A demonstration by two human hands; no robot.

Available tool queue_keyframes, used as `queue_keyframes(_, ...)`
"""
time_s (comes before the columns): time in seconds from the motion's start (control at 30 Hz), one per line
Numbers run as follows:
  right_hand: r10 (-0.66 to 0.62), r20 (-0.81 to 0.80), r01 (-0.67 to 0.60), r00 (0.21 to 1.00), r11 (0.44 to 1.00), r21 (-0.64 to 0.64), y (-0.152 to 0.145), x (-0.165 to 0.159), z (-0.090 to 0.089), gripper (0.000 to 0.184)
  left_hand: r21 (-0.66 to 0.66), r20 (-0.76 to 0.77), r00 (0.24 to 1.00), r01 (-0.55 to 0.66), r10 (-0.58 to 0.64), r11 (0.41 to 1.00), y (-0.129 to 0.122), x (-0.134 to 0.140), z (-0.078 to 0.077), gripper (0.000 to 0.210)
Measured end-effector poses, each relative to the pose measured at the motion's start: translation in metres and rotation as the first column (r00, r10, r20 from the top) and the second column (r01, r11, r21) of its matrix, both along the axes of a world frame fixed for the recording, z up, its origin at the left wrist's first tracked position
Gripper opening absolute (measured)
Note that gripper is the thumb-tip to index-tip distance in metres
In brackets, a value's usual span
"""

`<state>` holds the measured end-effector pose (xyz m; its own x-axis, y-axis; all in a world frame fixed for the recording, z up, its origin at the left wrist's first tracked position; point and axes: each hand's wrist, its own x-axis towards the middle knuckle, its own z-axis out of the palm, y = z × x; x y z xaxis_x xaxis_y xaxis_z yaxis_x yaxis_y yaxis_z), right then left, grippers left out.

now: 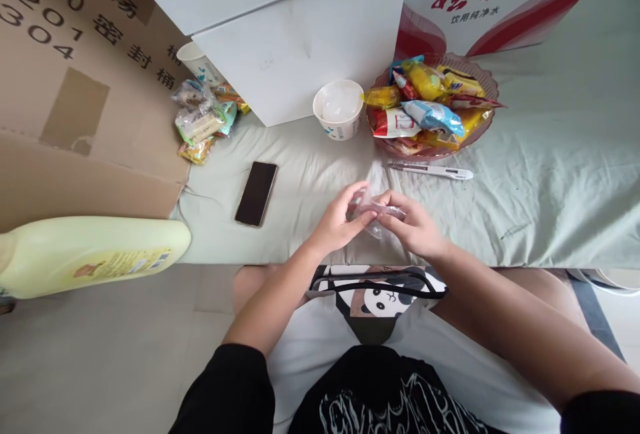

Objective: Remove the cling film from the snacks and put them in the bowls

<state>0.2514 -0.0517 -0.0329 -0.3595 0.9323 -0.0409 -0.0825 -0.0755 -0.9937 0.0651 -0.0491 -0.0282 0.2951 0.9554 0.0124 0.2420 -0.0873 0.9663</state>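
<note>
Near the front edge of the cloth, both hands pinch a crumpled, clear pinkish plastic bag (pixel 371 202). My left hand (pixel 345 221) has its thumb and fingers closed on the left side of it. Opposite, my right hand (pixel 407 224) grips the right side between thumb and fingers. Part of the plastic is hidden behind the fingers, and I cannot make out whether anything is inside. Just beyond my right hand lies a white utility knife (pixel 435 171), its blade end pointing left. A white paper cup (pixel 339 111) stands behind my hands.
A pink glass bowl (pixel 487 84) heaped with wrapped snacks sits at the back right. To the left lie a phone (pixel 256 194) and a pile of snack packets (pixel 203 121) beside another paper cup (pixel 200 64). Cardboard boxes (pixel 75 174) and a yellow-green bottle (pixel 100 251) flank the left side.
</note>
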Motion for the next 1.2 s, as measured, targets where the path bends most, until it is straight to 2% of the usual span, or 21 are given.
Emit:
queue_keyframes(0.07, 0.051, -0.166, -0.063, 0.985, 0.996, -0.068, 0.002, 0.003, -0.002, 0.029, -0.093, 0.045, 0.996, 0.08, -0.076, 0.993, 0.006, 0.001, 0.001, 0.046)
queue_keyframes(0.1, 0.063, -0.227, -0.083, 0.972, 0.994, -0.078, 0.005, 0.005, -0.002, 0.03, -0.084, 0.04, 0.997, 0.074, -0.071, 0.994, 0.012, -0.001, 0.004, 0.042)
queue_keyframes(0.2, 0.059, -0.269, -0.076, 0.961, 0.996, -0.053, 0.016, 0.016, 0.001, 0.033, 0.145, -0.051, 0.993, -0.1, 0.109, 0.984, 0.04, -0.016, 0.021, 0.024)
queue_keyframes(0.23, 0.027, -0.251, -0.037, 0.968, 0.999, -0.035, 0.02, 0.02, 0.003, 0.033, 0.254, -0.093, 0.974, -0.179, 0.208, 0.95, 0.055, -0.022, 0.03, 0.018)
queue_keyframes(0.33, -0.1, -0.167, 0.108, 0.981, 0.993, 0.04, 0.028, 0.031, 0.006, 0.033, 0.533, -0.167, 0.858, -0.335, 0.485, 0.777, 0.11, -0.032, 0.055, 0.011)
queue_keyframes(0.37, -0.129, -0.145, 0.14, 0.981, 0.988, 0.071, 0.03, 0.034, 0.007, 0.034, 0.597, -0.181, 0.826, -0.339, 0.534, 0.727, 0.131, -0.032, 0.06, 0.014)
queue_keyframes(0.4, -0.147, -0.127, 0.16, 0.981, 0.982, 0.098, 0.031, 0.036, 0.008, 0.034, 0.636, -0.222, 0.804, -0.31, 0.552, 0.707, 0.153, -0.03, 0.063, 0.016)
queue_keyframes(0.43, -0.162, -0.109, 0.174, 0.981, 0.977, 0.121, 0.031, 0.038, 0.01, 0.033, 0.648, -0.293, 0.789, -0.25, 0.539, 0.719, 0.173, -0.028, 0.064, 0.015)
queue_keyframes(0.5, -0.191, -0.06, 0.199, 0.98, 0.966, 0.168, 0.03, 0.044, 0.014, 0.029, 0.539, -0.509, 0.772, -0.06, 0.381, 0.84, 0.206, -0.021, 0.064, 0.013)
queue_keyframes(0.57, -0.27, 0.011, 0.261, 0.963, 0.939, 0.225, 0.03, 0.052, 0.019, 0.021, 0.269, -0.76, 0.641, 0.153, 0.112, 0.951, 0.227, -0.015, 0.064, 0.008)
queue_keyframes(0.6, -0.349, 0.044, 0.327, 0.936, 0.91, 0.253, 0.031, 0.058, 0.021, 0.016, 0.112, -0.842, 0.539, 0.225, -0.028, 0.968, 0.231, -0.012, 0.066, 0.004)
queue_keyframes(0.67, -0.558, 0.076, 0.521, 0.826, 0.809, 0.272, 0.037, 0.07, 0.023, 0.007, -0.13, -0.907, 0.356, 0.269, -0.224, 0.954, 0.232, -0.006, 0.072, 0.018)
queue_keyframes(0.7, -0.657, 0.07, 0.626, 0.75, 0.741, 0.243, 0.042, 0.076, 0.023, 0.005, -0.2, -0.916, 0.292, 0.261, -0.275, 0.944, 0.229, -0.004, 0.076, 0.026)
queue_keyframes(0.77, -0.782, 0.054, 0.776, 0.621, 0.623, 0.092, 0.056, 0.087, 0.02, 0.012, -0.257, -0.936, 0.18, 0.238, -0.302, 0.937, 0.222, 0.0, 0.081, 0.043)
queue_keyframes(0.83, -0.809, 0.073, 0.811, 0.584, 0.577, -0.091, 0.071, 0.094, 0.017, 0.023, -0.245, -0.96, 0.074, 0.246, -0.27, 0.938, 0.216, 0.002, 0.081, 0.058)
queue_keyframes(0.87, -0.789, 0.102, 0.793, 0.606, 0.588, -0.16, 0.078, 0.096, 0.015, 0.029, -0.227, -0.969, 0.035, 0.273, -0.245, 0.935, 0.214, 0.003, 0.079, 0.059)
queue_keyframes(0.93, -0.706, 0.206, 0.735, 0.677, 0.639, -0.228, 0.088, 0.097, 0.015, 0.042, -0.171, -0.981, 0.025, 0.347, -0.192, 0.922, 0.211, 0.002, 0.072, 0.053)
queue_keyframes(1.0, -0.604, 0.322, 0.682, 0.729, 0.686, -0.255, 0.094, 0.096, 0.018, 0.05, -0.084, -0.987, 0.091, 0.401, -0.13, 0.912, 0.209, -0.001, 0.065, 0.044)
queue_keyframes(1.07, -0.521, 0.375, 0.633, 0.767, 0.71, -0.308, 0.098, 0.094, 0.022, 0.047, 0.014, -0.978, 0.197, 0.415, -0.075, 0.91, 0.203, -0.007, 0.06, 0.037)
queue_keyframes(1.13, -0.459, 0.34, 0.567, 0.82, 0.732, -0.377, 0.101, 0.092, 0.027, 0.037, 0.106, -0.955, 0.296, 0.393, -0.017, 0.914, 0.195, -0.013, 0.058, 0.034)
queue_keyframes(1.2, -0.434, 0.284, 0.518, 0.855, 0.75, -0.411, 0.103, 0.09, 0.031, 0.03, 0.187, -0.935, 0.352, 0.355, 0.054, 0.916, 0.185, -0.019, 0.059, 0.033)
